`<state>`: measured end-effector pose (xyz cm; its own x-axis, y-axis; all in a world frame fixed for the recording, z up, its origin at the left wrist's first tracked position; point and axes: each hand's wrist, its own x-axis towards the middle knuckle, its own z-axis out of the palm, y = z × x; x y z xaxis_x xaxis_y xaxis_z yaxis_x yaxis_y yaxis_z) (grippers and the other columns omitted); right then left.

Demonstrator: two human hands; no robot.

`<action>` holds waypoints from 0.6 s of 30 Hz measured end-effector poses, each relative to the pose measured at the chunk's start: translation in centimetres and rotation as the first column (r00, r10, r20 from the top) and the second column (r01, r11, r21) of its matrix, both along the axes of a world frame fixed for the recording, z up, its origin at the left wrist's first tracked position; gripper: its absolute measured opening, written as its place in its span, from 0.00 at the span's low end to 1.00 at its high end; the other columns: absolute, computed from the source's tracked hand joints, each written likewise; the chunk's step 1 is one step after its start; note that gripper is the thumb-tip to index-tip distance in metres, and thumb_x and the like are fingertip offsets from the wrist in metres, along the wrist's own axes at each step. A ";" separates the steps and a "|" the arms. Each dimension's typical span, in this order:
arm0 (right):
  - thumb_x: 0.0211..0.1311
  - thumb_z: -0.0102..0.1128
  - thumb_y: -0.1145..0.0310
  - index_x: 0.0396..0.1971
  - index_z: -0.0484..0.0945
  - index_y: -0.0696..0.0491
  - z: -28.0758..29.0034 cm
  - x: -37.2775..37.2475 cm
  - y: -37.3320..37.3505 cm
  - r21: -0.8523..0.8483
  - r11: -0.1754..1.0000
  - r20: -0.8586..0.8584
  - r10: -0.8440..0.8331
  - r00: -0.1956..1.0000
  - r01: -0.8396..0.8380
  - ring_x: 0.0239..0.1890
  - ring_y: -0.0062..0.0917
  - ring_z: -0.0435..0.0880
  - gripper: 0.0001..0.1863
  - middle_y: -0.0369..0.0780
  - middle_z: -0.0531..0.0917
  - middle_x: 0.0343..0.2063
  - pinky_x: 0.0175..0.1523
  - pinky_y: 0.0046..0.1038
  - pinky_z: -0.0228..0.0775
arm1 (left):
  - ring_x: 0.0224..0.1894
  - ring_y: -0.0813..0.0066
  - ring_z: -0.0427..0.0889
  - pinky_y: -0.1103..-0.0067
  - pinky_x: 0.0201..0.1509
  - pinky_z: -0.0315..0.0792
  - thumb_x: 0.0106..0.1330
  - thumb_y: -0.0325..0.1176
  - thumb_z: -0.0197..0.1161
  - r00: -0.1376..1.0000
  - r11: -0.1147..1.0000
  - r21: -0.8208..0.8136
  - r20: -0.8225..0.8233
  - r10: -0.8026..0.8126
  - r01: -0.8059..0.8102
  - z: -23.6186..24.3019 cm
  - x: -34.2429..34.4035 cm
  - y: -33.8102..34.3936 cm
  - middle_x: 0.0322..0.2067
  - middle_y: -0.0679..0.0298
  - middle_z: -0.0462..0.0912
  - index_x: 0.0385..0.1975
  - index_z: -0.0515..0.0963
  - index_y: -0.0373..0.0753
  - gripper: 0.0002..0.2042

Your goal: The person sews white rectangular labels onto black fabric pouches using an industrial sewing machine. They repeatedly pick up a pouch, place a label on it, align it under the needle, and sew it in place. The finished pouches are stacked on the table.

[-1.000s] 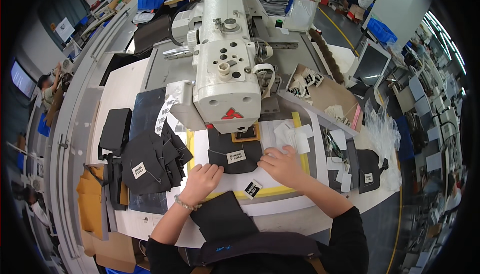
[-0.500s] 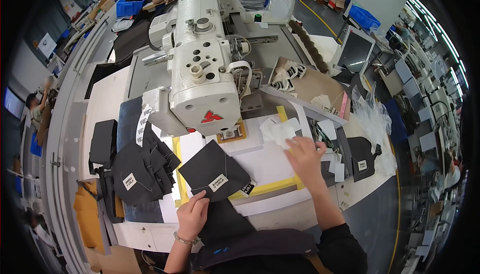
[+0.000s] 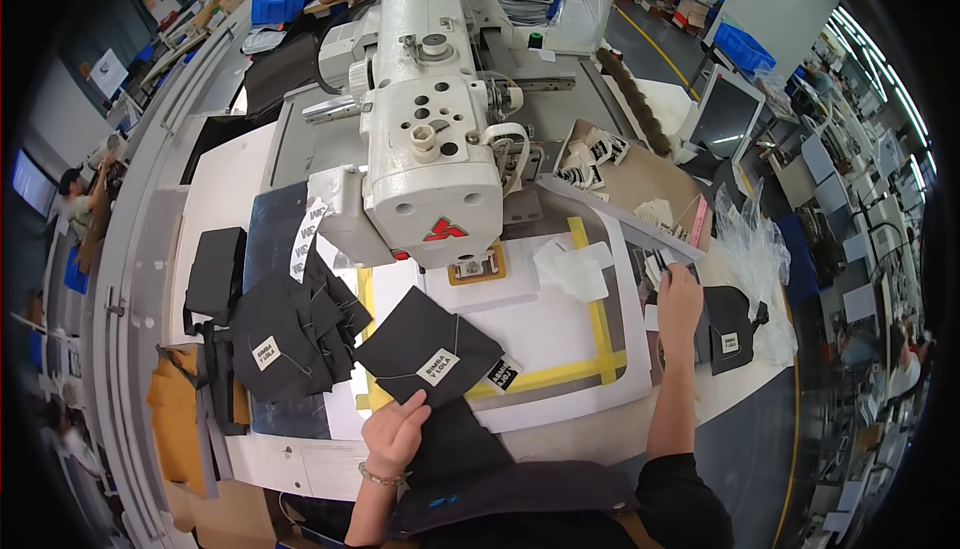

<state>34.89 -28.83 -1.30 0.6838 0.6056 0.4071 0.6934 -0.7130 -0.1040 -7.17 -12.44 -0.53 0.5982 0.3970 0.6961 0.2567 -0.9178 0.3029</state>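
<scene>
My left hand point(image 3: 394, 436) is closed on the near edge of a black fabric piece point(image 3: 413, 334), its fingertips just below a sewn-on white label point(image 3: 438, 368). Loose thread ends trail from that label. The piece lies tilted on the white work plate, in front of the sewing machine point(image 3: 430, 164). Beside its right corner is a black-and-white label point(image 3: 504, 374). Over a narrow grey tray point(image 3: 655, 339) on the right, my right hand point(image 3: 680, 294) has its fingers pressed together. What they grip among the small items there cannot be made out.
A heap of black labelled pieces point(image 3: 285, 344) lies to the left, near a stack of black pieces point(image 3: 216, 272). White slips point(image 3: 572, 267) rest on the plate. Right of it stand a cardboard box point(image 3: 640, 164) with labels, a clear plastic bag point(image 3: 755, 269) and another black piece point(image 3: 729, 329).
My right hand has moved right, from beside the white slips to the tray, and its fingers have closed. My left hand stays on the fabric piece. The whole view has shifted slightly.
</scene>
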 end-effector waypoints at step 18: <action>0.51 0.69 0.63 0.51 0.80 0.42 9.5 -13.2 8.4 0.092 0.518 -0.121 0.853 0.507 -0.850 0.18 0.28 0.71 0.23 0.35 0.70 0.19 0.27 0.28 0.63 | 0.25 0.76 0.78 0.82 0.29 0.71 0.51 0.25 0.62 0.981 0.979 0.110 -0.107 -0.159 0.171 2.5 0.9 -1.5 0.35 0.61 0.86 0.37 0.84 0.36 0.13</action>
<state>21.65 -20.39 8.18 -0.1108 0.9203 0.3751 0.9431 0.2164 -0.2524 -6.23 -13.90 1.99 0.7158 0.2054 0.6674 0.1219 -0.9778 0.1703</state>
